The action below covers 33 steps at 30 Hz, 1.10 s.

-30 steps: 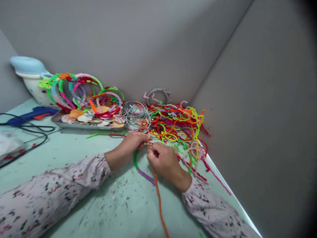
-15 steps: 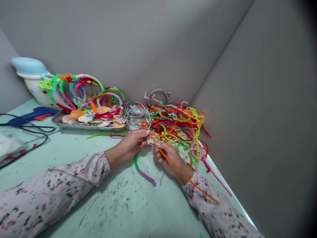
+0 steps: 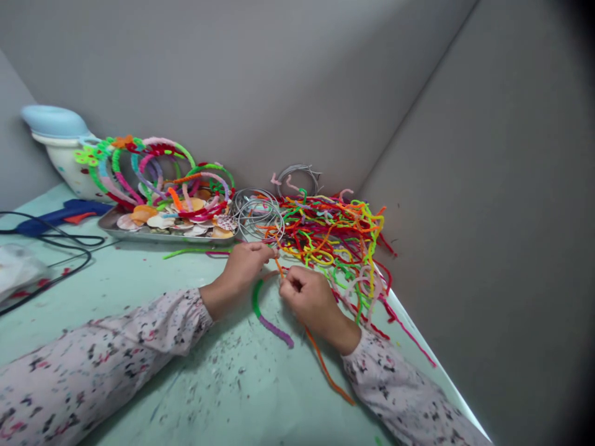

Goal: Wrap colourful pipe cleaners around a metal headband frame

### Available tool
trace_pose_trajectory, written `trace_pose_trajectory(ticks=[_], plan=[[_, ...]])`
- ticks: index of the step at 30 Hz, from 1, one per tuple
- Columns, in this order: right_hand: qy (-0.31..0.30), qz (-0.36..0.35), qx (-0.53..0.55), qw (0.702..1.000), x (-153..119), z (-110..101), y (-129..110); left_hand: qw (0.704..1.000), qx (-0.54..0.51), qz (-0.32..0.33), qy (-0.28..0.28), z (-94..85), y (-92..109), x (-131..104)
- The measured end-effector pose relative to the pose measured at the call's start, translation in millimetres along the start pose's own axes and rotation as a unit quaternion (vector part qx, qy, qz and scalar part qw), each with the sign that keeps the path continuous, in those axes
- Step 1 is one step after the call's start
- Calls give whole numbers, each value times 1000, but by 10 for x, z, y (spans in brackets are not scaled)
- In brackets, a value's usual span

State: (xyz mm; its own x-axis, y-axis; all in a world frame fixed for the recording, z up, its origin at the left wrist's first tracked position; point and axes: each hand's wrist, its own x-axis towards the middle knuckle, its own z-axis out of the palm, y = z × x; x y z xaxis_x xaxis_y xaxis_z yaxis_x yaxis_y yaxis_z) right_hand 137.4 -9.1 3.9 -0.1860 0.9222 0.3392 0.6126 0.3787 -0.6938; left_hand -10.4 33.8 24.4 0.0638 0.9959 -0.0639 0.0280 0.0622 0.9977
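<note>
An orange pipe cleaner [image 3: 320, 359] runs between my two hands, and its long tail hangs below my right hand toward the table. My left hand [image 3: 246, 266] pinches its upper end. My right hand [image 3: 312, 301] is closed around it a little lower, with the back of the hand turned up. Just below my left hand, a curved piece wrapped in green and purple [image 3: 272, 328] lies against the table; its upper end passes behind my fingers.
A heap of coloured pipe cleaners [image 3: 334, 229] lies behind my right hand, beside wire coils [image 3: 258, 214]. A metal tray [image 3: 162, 237] holds shells and wrapped hoops. At left are a blue glue gun [image 3: 56, 218], black cable [image 3: 86, 254] and a lidded pot [image 3: 69, 164].
My right hand has turned over and shifted slightly left. The orange tail has swung off my right forearm and now hangs down beside it. My left hand has moved slightly left.
</note>
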Motion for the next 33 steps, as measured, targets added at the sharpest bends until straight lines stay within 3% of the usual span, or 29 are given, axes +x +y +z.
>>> trace_pose_trajectory(ticks=[2,4,7,10,13,16,19,22,25,33], plan=[[15,-50,-86,995,-21,-1,-30,1000,-10,-14,8,24,-3,-12],[16,-56,-97,994,-34,1,-38,999,-42,-26,-11,40,-39,5],[2,9,20,1000,-26,1,-4,981,-153,-52,-102,43,-104,56],[-3,81,180,980,2,-9,57,944,-260,-111,-168,34,-132,89],[-26,138,308,941,23,-12,110,920,-306,-146,-197,27,-139,89],[-53,170,390,903,24,8,144,917,-312,-133,-209,20,-149,87],[-65,174,413,892,17,24,152,923,-308,-112,-201,16,-159,96],[-78,164,401,898,10,9,130,933,-292,-92,-188,20,-160,104],[-74,149,346,923,13,-18,89,945,-271,-79,-168,30,-159,102],[-5,31,68,997,-1,26,29,979,-165,-26,-115,29,-192,79]])
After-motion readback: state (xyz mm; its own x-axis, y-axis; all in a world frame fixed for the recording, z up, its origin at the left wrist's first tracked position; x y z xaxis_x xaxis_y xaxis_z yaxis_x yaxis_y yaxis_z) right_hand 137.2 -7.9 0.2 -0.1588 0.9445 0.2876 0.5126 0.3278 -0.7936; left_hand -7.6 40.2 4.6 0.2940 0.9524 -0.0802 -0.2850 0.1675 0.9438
